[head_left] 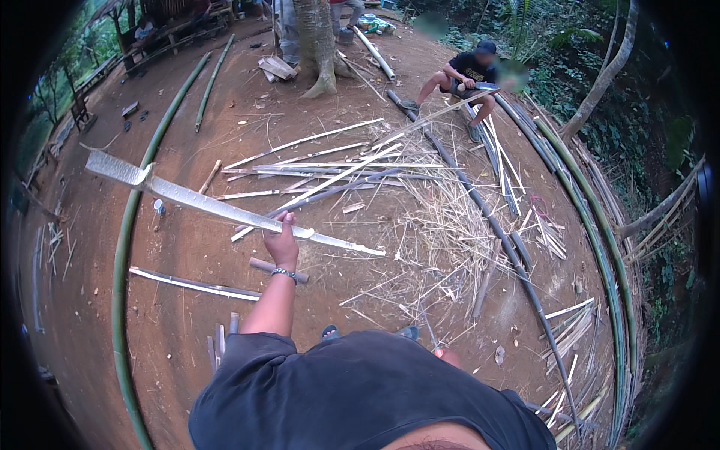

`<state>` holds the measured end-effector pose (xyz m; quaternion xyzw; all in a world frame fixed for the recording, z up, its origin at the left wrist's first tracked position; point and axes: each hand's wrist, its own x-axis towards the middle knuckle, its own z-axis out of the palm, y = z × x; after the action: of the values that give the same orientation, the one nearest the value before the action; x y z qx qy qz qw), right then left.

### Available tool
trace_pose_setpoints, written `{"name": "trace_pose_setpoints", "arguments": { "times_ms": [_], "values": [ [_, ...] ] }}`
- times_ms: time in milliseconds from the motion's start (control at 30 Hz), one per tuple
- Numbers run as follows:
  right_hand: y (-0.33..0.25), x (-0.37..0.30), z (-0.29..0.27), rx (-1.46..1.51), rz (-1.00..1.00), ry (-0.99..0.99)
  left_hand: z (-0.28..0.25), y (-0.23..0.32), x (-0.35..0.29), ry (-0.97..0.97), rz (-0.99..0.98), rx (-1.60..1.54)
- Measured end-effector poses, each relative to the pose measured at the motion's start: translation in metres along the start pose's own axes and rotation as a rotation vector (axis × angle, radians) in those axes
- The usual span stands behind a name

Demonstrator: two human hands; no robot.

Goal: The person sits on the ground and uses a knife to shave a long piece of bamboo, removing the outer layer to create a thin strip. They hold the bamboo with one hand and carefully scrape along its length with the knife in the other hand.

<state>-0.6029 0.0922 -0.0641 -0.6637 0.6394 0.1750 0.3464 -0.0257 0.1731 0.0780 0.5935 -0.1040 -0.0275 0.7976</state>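
Note:
My left hand (281,241) is closed round a long split bamboo strip (199,201), raised in front of me at the left. Its pale inner face shows, with joints along it. The broad end points to the far left and the narrow end reaches right, over the ground. Low down by my right side, my right hand (448,357) is mostly hidden behind my shirt. From its closed fingers a thin, blade-like tool (430,328) sticks up, looking like a knife.
Split bamboo strips (322,166) and shavings (442,232) litter the ground ahead. A dark pole (480,202) lies right of them; long green bamboo poles (124,277) lie at both sides. A co-worker (472,79) sits at the far right, holding a strip. A tree trunk (316,41) stands behind.

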Motion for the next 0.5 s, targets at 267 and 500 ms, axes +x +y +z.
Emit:
{"name": "trace_pose_setpoints", "arguments": {
  "times_ms": [267,500],
  "values": [
    [-0.017,0.002,-0.002,-0.090,-0.010,-0.012,0.012,-0.007,0.000,-0.017,0.007,0.013],
    [-0.021,-0.015,-0.013,-0.094,-0.159,-0.001,0.012,0.000,-0.003,0.034,0.041,0.035]
  ]
}}
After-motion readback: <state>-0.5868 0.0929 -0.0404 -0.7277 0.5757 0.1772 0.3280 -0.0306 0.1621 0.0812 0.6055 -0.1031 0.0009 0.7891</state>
